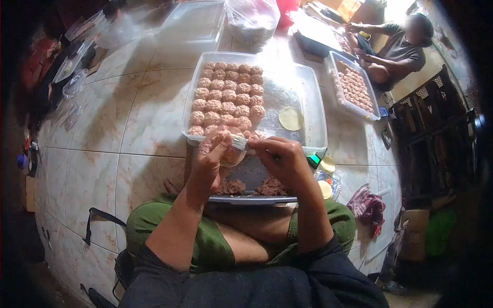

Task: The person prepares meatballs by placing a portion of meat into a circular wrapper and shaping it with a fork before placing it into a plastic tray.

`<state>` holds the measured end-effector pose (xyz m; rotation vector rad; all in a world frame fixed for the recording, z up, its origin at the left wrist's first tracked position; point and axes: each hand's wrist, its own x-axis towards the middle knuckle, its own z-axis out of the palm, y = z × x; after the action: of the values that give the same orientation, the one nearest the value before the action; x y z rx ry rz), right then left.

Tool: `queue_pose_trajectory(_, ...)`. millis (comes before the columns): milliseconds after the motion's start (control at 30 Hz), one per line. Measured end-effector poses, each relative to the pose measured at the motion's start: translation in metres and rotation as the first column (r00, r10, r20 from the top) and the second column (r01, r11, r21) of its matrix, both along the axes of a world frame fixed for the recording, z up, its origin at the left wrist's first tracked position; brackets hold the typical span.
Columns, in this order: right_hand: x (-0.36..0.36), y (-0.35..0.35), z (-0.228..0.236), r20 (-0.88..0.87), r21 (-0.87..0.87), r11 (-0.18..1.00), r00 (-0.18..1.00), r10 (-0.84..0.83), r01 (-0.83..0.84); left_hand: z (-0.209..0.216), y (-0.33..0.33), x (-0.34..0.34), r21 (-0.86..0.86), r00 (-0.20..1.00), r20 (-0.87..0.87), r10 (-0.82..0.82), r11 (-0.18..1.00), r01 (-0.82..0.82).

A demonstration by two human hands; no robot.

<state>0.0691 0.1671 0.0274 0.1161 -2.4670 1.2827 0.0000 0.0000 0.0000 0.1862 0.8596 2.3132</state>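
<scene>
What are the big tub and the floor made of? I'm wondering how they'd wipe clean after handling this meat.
The big tub looks like clear, glossy plastic: the floor shows through its walls and its rim is thin and rounded. The floor seems glazed ceramic or marble-look tile: pale veined squares with dark joints and a soft sheen. Both look smooth.

Both forearms rise from the lower edge and converge at centre. The left hand (211,154) is cupped, fingers curled inward, palm turned right. The right hand (283,158) faces it, fingertips pinched together, nearly touching the left.
</scene>
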Motion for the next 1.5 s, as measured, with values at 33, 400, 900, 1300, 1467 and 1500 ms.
queue_pose_trajectory(33,0.002,0.004,0.006,0.050,0.107,0.994,0.999,0.005,-0.010,0.001,0.000,-0.001,0.010,1.000,0.020,-0.007,1.000,0.007)
queue_pose_trajectory(400,0.007,0.004,0.000,-0.008,0.130,0.991,1.000,-0.028,0.029,-0.014,0.005,0.002,-0.027,0.984,-0.174,-0.031,0.999,0.026)
queue_pose_trajectory(900,0.004,-0.023,-0.012,-0.020,0.169,0.986,1.000,0.015,-0.012,-0.012,-0.004,-0.009,-0.071,0.989,0.098,0.109,0.992,-0.102)
queue_pose_trajectory(1300,0.005,-0.012,-0.011,-0.016,0.222,0.975,1.000,-0.001,0.004,-0.013,-0.002,-0.014,0.008,0.991,0.108,0.078,0.997,-0.079)
queue_pose_trajectory(1467,0.008,0.016,-0.001,-0.030,0.051,0.999,0.999,-0.010,0.011,-0.018,-0.010,-0.024,-0.053,0.996,0.027,0.081,0.995,-0.079)
queue_pose_trajectory(1500,0.008,0.017,-0.003,-0.031,0.055,0.998,0.999,-0.014,0.016,-0.013,-0.009,-0.022,-0.010,0.996,0.069,0.052,0.999,-0.052)
